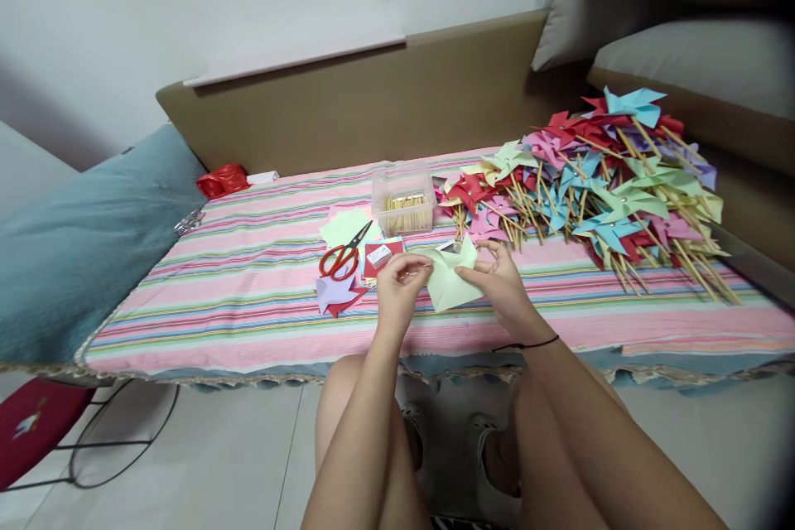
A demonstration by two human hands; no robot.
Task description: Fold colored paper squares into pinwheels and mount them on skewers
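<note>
A pale green sheet of paper (452,288), cut and partly bent at the top, is held up between both hands above the front of the striped cloth. My left hand (402,280) pinches its left edge. On the right side, my right hand (497,277) grips the paper with the thumb lying on its face. Just left of my left hand lie red-handled scissors (345,255), a red paper stack (378,255) with a small white box (378,255) on top, and a purple cut paper (335,291).
A clear plastic box (405,219) of short wooden sticks stands behind the hands. A large heap of finished pinwheels (612,190) on sticks fills the right side. A red plastic bag (222,180) lies at the back left, near a blue cushion (93,232).
</note>
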